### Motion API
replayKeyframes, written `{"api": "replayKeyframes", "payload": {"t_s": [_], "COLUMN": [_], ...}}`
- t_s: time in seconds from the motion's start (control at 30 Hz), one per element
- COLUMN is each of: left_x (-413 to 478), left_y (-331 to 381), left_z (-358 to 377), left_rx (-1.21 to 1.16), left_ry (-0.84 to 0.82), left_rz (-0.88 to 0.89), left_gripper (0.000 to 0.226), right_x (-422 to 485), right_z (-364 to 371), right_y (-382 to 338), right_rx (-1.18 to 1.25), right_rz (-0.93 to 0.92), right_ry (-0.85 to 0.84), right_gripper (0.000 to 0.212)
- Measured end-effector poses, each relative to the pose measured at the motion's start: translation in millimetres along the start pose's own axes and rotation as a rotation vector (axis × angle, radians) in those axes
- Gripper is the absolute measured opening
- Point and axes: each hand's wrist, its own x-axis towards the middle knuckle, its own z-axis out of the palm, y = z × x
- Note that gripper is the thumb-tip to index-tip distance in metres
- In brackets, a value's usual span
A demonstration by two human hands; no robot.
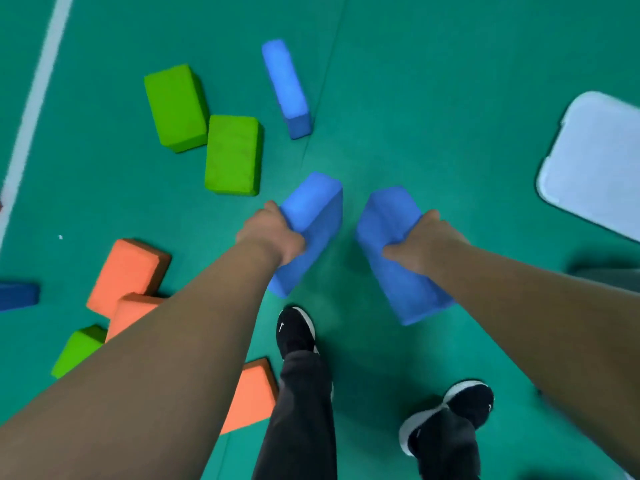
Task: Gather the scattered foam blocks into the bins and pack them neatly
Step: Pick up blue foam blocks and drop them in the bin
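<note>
My left hand [273, 230] grips a blue foam block [313, 216] held above the green floor. My right hand [420, 242] grips a second blue foam block [398, 271], tilted beside the first. A third blue block [285, 86] lies on the floor farther ahead. Two green blocks [175, 105] [232, 154] lie side by side to the left of it. Orange blocks [123, 275] [251, 393] and another green block [78, 349] lie at the lower left, partly hidden by my left arm.
A pale plastic lid or bin [592, 161] lies at the right edge. A dark blue block [17, 295] shows at the far left edge. A white line [38, 98] runs along the floor at left. My feet in black shoes [294, 329] [460, 407] stand below the held blocks.
</note>
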Motion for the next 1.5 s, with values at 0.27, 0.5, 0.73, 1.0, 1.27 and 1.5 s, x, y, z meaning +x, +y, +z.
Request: {"api": "replayKeyframes", "payload": {"t_s": [0.27,0.5,0.73,1.0,1.27,1.5], "left_x": [-71,-179,-296,-377,-351,-315], "left_y": [198,385,551,657,663,646], "left_z": [120,195,197,283,375,395], "left_rx": [0.209,0.243,0.291,0.231,0.44,0.514], "left_ry": [-0.023,0.011,0.112,0.069,-0.116,-0.088], "left_rz": [0.241,0.512,0.736,1.054,0.929,0.732], "left_gripper": [0.063,0.07,0.061,0.068,0.071,0.054], "right_x": [-11,-45,-101,-132,-113,-99], "right_z": [-2,-71,-158,-114,-11,19], "right_y": [223,425,588,722,704,686], "right_rx": [0.392,0.601,0.834,0.824,0.613,0.725], "right_rz": [0.213,0.305,0.392,0.782,0.662,0.624], "right_ry": [0.019,0.166,0.295,0.536,0.338,0.326], "right_gripper": [0.09,0.09,0.09,0.09,0.076,0.093]}}
